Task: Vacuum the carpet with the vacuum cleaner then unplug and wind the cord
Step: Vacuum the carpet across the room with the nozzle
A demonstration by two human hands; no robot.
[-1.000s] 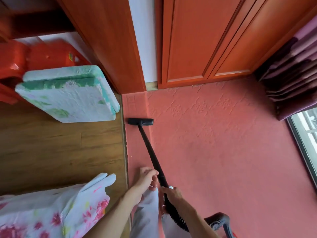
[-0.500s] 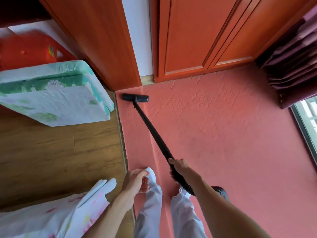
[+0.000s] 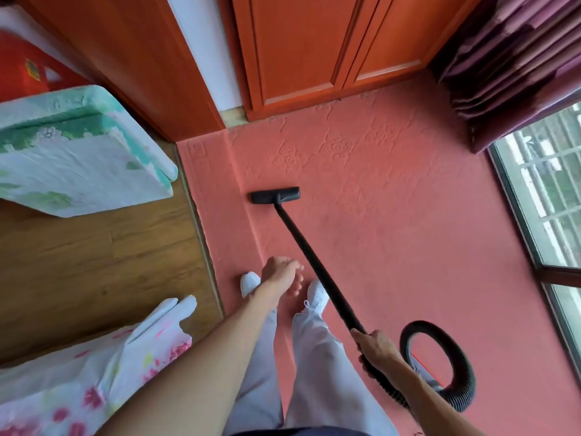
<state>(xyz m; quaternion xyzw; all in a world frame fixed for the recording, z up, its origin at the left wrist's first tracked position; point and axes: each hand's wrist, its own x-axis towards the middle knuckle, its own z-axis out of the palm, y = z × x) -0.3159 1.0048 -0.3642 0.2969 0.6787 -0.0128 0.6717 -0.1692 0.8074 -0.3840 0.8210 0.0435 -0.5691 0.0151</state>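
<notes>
A salmon-red embossed carpet (image 3: 393, 234) covers the floor ahead. The vacuum's black floor head (image 3: 275, 195) lies flat on it, a short way out from the cupboards. Its black wand (image 3: 314, 262) slants back to my right hand (image 3: 377, 349), which grips the wand's lower end. A black ribbed hose (image 3: 462, 372) loops behind that hand. My left hand (image 3: 281, 275) hangs free above my feet with loosely curled fingers, holding nothing. The vacuum's body, cord and plug are out of sight.
Orange wooden cupboards (image 3: 314, 51) line the far edge of the carpet. A folded green-and-white mat (image 3: 78, 158) stands on the wooden floor (image 3: 94, 262) at left. Floral bedding (image 3: 94, 372) lies at lower left. A purple curtain (image 3: 518, 58) and a window (image 3: 550, 190) are on the right.
The floor head has been pulled back from the cupboard base and shifted right. My right hand has drawn back and down with the wand. The hose loop has come into view.
</notes>
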